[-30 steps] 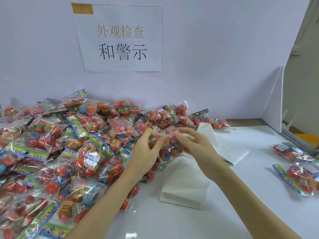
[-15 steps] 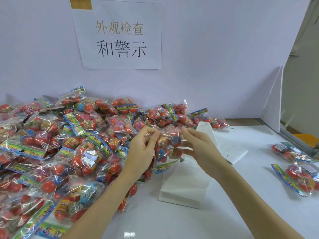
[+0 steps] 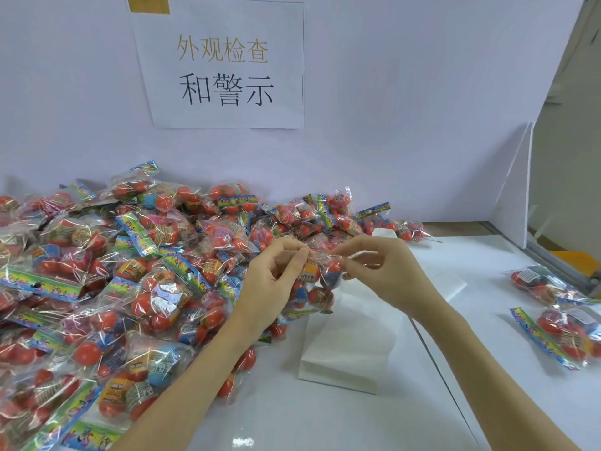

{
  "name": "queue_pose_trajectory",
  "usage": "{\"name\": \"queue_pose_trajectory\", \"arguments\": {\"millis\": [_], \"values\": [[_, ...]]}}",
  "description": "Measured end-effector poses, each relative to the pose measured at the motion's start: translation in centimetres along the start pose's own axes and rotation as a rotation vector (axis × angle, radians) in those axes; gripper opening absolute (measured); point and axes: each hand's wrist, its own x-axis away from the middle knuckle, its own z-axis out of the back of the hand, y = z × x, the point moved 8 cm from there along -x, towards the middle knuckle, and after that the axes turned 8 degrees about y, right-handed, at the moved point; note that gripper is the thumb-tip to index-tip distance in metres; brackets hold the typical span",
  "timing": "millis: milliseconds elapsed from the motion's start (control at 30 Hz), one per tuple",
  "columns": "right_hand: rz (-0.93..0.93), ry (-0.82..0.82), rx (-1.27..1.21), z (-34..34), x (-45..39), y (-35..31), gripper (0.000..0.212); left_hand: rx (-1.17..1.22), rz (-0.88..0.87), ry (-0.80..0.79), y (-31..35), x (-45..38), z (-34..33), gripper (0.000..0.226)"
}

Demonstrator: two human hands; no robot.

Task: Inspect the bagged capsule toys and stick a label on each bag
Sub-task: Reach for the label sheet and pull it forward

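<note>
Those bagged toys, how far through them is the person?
Barely started. Two bags lie apart on the right, seemingly finished. One bag is held up, pinched by the left hand and right hand. The big pile on the left remains.

Both forearms reaching forward, left hand [image 3: 273,281] and right hand [image 3: 387,271] facing each other, raised side by side, fingers curling, fingertips pinching, nearly meeting in the middle
</note>
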Motion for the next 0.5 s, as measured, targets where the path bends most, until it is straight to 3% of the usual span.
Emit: {"name": "queue_pose_trajectory", "arguments": {"millis": [100, 233, 367, 500], "values": [[0.153, 0.099, 0.101, 0.3, 0.1, -0.8, 0.036, 0.064, 0.042, -0.032, 0.2, 0.3, -0.2, 0.024], [0.181, 0.252, 0.058, 0.4, 0.2, -0.5, 0.024, 0.120, 0.121, -0.011, -0.1, 0.4, 0.0, 0.026], [0.039, 0.318, -0.206, 1.2, -0.2, 0.4, 0.024, 0.109, 0.130, 0.099, -0.7, 0.1, 1.4, 0.019], [-0.122, 0.173, -0.315, 1.0, -0.5, 1.0, 0.019, 0.148, 0.133, 0.094, -0.7, 0.2, 1.4, 0.012]]}}
